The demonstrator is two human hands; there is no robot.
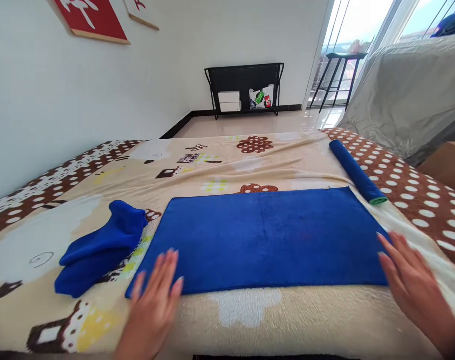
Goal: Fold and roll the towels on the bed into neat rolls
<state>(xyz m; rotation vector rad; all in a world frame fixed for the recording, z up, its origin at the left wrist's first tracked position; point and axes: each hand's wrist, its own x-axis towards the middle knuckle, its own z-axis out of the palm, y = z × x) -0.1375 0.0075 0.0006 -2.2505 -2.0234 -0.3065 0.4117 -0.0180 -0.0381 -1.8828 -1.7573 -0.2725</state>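
A blue cloth [265,240] lies spread flat as a wide rectangle on the patterned blanket [295,315]. Over its lower left corner is my left hand [154,300], slightly blurred, fingers stretched out and holding nothing. My right hand [413,280] is at the cloth's lower right corner, palm down with the fingers apart and nothing in them. Left of the flat cloth lies a crumpled blue cloth [103,247]. A rolled blue cloth [357,170] with a green end rests beyond the upper right corner.
The blanket has a brown, white-dotted border [418,200]. Behind stands a black rack [244,85] against the wall. A dark stool [338,75] is by the window, near a grey-covered piece of furniture [411,95]. A cardboard box [447,167] sits at the right edge.
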